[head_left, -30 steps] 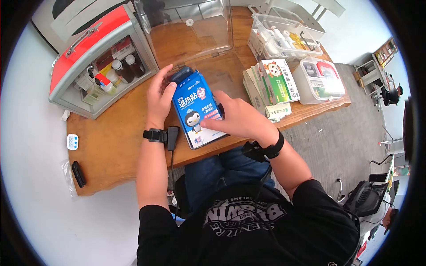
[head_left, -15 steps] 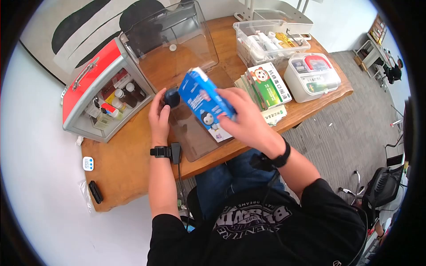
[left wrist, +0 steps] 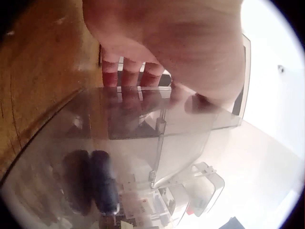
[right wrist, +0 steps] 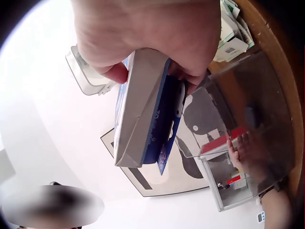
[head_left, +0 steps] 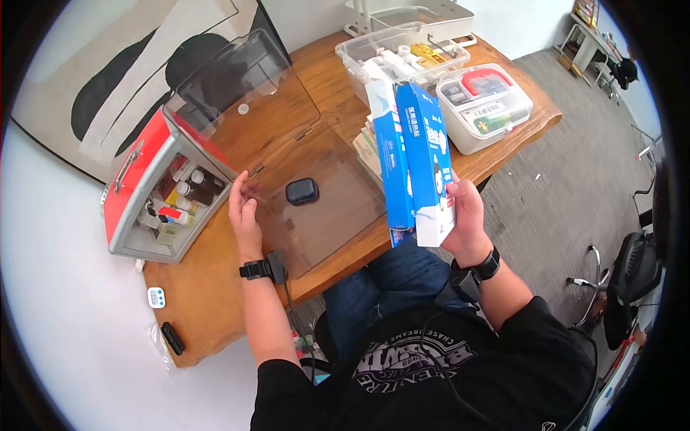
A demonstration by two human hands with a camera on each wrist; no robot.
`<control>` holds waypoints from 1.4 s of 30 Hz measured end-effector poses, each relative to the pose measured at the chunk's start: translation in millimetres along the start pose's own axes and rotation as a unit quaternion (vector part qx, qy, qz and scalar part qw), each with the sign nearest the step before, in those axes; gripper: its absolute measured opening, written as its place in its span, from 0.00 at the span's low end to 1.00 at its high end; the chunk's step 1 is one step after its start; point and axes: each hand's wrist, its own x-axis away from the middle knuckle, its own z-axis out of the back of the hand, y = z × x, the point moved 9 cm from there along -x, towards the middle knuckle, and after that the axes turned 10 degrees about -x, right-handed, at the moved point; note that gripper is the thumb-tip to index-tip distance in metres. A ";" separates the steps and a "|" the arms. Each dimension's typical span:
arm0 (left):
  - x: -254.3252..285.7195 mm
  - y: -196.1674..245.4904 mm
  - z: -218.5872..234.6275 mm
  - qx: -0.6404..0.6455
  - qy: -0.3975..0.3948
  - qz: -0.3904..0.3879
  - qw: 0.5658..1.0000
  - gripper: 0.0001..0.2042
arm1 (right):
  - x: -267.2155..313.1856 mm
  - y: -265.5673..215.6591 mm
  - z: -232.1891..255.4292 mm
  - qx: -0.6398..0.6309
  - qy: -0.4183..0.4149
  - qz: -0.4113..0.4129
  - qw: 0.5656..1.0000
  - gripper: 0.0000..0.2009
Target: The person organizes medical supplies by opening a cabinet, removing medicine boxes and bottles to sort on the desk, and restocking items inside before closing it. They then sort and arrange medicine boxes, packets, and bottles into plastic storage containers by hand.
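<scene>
My right hand [head_left: 468,219] grips two blue fever-patch boxes [head_left: 435,165] with penguin pictures, raised upright over the front right of the table. They stand fanned apart, one partly behind the other; the right wrist view shows a pale box side [right wrist: 138,114] between thumb and fingers. At the left edge of an open see-through brown plastic case [head_left: 323,233], my left hand [head_left: 246,219] has its fingers spread loosely and holds nothing. A small dark rounded case [head_left: 302,192] lies on the see-through case's base, a little right of those fingers.
The see-through lid [head_left: 244,108] stands raised behind its base. A red-and-grey medicine cabinet [head_left: 169,194] with bottles stands at left. Further back are a clear bin [head_left: 352,54] of supplies and a lidded white box [head_left: 485,108]. Paper boxes [head_left: 368,147] sit partly behind the blue boxes.
My right hand has lifted the blue boxes off the see-through case and moved them right, turning them upright. My left hand has come away from the small dark case, which now lies apart.
</scene>
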 end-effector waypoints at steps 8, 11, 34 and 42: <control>1.5 12.7 3.2 -0.068 -0.045 0.039 0.996 0.27 | 2.7 0.8 4.7 0.018 -0.024 -0.028 0.999 0.32; 8.5 56.0 14.0 -0.304 -0.034 0.018 0.952 0.24 | 0.8 10.7 -4.9 0.022 -0.049 -0.054 0.997 0.34; -23.8 45.3 -126.7 -0.627 -0.457 -0.011 0.630 0.20 | 2.2 9.0 -6.3 0.055 0.011 -0.055 0.997 0.31; -0.7 27.4 -118.7 -0.253 -0.466 0.141 0.836 0.22 | -31.8 67.4 -48.9 0.108 -0.006 -0.041 0.993 0.27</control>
